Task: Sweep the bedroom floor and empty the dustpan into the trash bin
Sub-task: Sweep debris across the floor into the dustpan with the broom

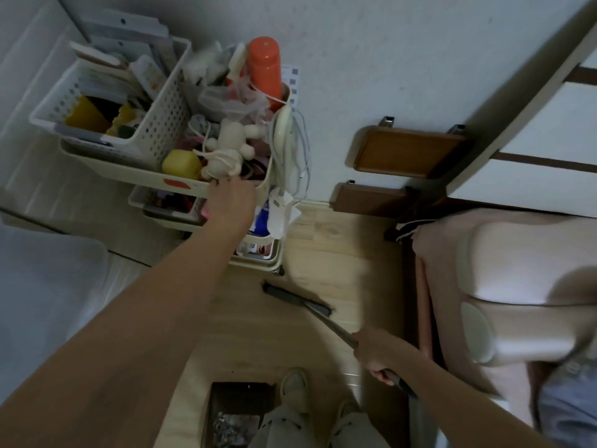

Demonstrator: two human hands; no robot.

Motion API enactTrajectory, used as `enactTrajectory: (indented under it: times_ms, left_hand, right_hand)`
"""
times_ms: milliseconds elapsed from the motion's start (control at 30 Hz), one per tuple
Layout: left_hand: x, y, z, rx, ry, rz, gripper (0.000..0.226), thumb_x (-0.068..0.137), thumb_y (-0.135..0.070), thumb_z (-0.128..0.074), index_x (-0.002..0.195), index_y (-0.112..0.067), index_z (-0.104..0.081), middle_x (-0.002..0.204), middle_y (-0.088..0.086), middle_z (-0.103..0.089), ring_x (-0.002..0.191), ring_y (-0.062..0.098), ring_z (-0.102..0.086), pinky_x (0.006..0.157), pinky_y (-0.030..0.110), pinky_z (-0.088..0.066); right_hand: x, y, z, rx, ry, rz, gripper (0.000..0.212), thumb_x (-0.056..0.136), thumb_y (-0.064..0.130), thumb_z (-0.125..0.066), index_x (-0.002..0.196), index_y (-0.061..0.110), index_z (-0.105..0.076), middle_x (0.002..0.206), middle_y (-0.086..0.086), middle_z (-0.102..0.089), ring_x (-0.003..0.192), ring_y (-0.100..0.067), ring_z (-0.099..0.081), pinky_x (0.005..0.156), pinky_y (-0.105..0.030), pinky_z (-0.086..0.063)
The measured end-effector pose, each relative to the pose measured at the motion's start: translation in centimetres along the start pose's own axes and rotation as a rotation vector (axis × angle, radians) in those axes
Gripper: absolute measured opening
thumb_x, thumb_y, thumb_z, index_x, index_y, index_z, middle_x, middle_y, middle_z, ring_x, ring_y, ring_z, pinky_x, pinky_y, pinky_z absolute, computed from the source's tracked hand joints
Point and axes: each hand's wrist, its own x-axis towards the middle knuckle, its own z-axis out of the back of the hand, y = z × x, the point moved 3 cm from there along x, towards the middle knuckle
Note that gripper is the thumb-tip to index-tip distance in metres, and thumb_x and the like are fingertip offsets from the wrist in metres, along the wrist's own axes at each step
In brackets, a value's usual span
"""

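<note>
Right hand [371, 354] gripping broom [297, 297] on pale wood floor [339, 247], left hand [231, 202] at cart [268, 185], grip unclear.

Home bedroom: bed [504, 270], cluttered cart [265, 185].

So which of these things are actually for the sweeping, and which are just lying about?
For the sweeping:
broom, gripped by the right hand
dustpan holding debris
left hand, on the cart

Lying about:
orange bottle
yellow box
cream toy figure
white basket
</note>
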Motion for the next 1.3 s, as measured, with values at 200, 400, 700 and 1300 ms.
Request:
enactTrajectory:
  times_ms: [200, 400, 700, 1300]
  left_hand:
    - [-3.4, -7.3, 1.8, -0.251, -0.060, -0.142, 0.026, 0.095, -0.015, -0.048, 0.119, -0.008, -0.053, 0.123, 0.014, -0.053, 0.109, 0.030, -0.054, 0.081, 0.039, -0.046]
    - [-2.5, -12.2, -3.8, -0.218, 0.512, -0.204, 0.022, 0.097, -0.012, -0.040, 0.077, -0.011, -0.047, 0.099, 0.008, -0.060, 0.088, 0.026, -0.057, 0.075, 0.037, -0.045]
    - [-6.1, -11.6, -8.3, -0.168, 0.621, -0.052, 0.033, 0.096, -0.015, -0.040, 0.064, -0.016, -0.037, 0.068, 0.002, -0.041, 0.061, 0.017, -0.039, 0.061, 0.031, -0.036]
    - [-18.5, -12.7, 0.6, -0.288, 0.444, 0.030, 0.028, 0.100, -0.018, -0.038, 0.074, -0.014, -0.045, 0.075, 0.001, -0.044, 0.063, 0.012, -0.040, 0.055, 0.022, -0.030]
  right_hand:
    - [-1.8, -5.7, 2.7, 0.154, -0.153, -0.014, 0.026, 0.099, 0.015, -0.045, 0.122, 0.006, -0.051, 0.092, -0.007, -0.061, 0.068, -0.014, -0.061, 0.048, -0.018, -0.044]
    - [2.5, -6.7, 8.9, 0.139, -0.321, 0.074, 0.035, 0.096, 0.005, -0.042, 0.129, 0.001, -0.049, 0.098, -0.014, -0.062, 0.062, -0.016, -0.053, 0.053, -0.023, -0.046]
    - [9.6, -5.2, 9.0, 0.032, -0.297, 0.197, 0.031, 0.095, 0.002, -0.043, 0.126, -0.001, -0.049, 0.083, -0.013, -0.056, 0.066, -0.023, -0.058, 0.043, -0.022, -0.034]
    - [-4.0, -16.1, 2.7, -0.175, -0.219, 0.190, 0.032, 0.097, 0.015, -0.044, 0.125, 0.004, -0.055, 0.114, -0.010, -0.062, 0.102, -0.021, -0.059, 0.090, -0.029, -0.046]
